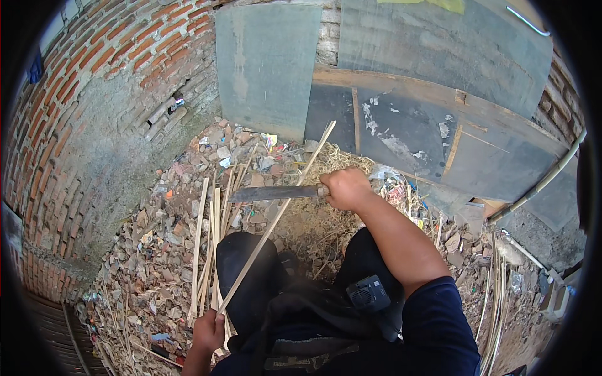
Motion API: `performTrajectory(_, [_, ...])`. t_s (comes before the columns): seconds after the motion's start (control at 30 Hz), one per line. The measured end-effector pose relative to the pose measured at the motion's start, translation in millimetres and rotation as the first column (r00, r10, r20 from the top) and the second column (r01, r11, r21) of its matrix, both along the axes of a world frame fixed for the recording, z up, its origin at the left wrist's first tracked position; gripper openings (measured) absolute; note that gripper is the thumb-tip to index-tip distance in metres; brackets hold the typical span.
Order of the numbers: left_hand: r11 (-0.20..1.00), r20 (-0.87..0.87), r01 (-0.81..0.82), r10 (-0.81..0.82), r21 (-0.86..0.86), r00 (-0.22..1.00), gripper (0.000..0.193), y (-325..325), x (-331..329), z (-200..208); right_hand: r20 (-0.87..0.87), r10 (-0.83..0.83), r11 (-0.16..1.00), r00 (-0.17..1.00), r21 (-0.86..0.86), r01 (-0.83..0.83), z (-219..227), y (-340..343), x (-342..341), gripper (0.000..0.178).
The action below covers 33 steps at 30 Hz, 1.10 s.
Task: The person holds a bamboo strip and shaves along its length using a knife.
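My left hand (207, 331), at the lower left, is closed round the near end of a long, pale bamboo strip (262, 243). The strip slants up and away to the right, past my knee. In my right hand (347, 188) is the handle of a machete (276, 193), its broad dark blade pointing left. The blade crosses the strip near its far part; whether they touch I cannot tell. Beside my left leg lies a loose bundle of similar strips (200, 244). Pale curled shavings (332, 164) are heaped on the ground beyond my knees.
Rubble and litter (150, 263) cover the ground. A worn brick wall (81, 125) stands at left, with grey panels (266, 69) across the back. More long strips (496, 304) lie at right, near a leaning pole (539, 182). A small dark device (368, 292) rests on my lap.
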<state>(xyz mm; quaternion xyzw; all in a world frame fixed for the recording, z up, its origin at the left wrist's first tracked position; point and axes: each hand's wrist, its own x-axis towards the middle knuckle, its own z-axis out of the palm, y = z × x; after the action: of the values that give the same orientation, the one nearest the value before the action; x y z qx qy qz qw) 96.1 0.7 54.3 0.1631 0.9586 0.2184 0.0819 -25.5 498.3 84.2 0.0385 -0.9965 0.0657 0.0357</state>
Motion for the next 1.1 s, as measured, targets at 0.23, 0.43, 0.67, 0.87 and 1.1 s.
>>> performTrajectory(0.23, [0.996,0.029,-0.019,0.016,0.092,0.999,0.040,-32.3,9.0,-12.6,-0.113,-0.368,0.921,0.923,-0.184,0.345,-24.1,54.9,-8.7,0.024])
performTrajectory(0.43, [1.000,0.022,-0.008,0.008,0.009,1.000,0.037,-37.5,11.4,-6.2,-0.082,-0.425,0.889,0.901,-0.226,0.399,-16.0,39.5,-0.8,0.025])
performTrajectory(0.67, [0.994,0.064,-0.030,0.023,0.107,0.998,0.038,-32.4,9.6,-14.3,-0.148,0.048,0.998,0.988,-0.032,-0.054,-8.4,5.5,-0.1,0.021])
performTrajectory(0.87, [0.996,0.039,-0.047,0.044,0.072,0.998,0.044,-60.7,15.7,-27.3,-0.203,-0.209,0.976,0.957,-0.108,0.190,-13.1,33.6,-2.8,0.020])
performTrajectory(1.1, [0.999,-0.020,-0.038,0.038,-0.006,0.999,0.045,-63.9,14.5,-32.2,-0.119,-0.486,0.852,0.866,-0.285,0.439,-14.2,45.4,1.6,0.029])
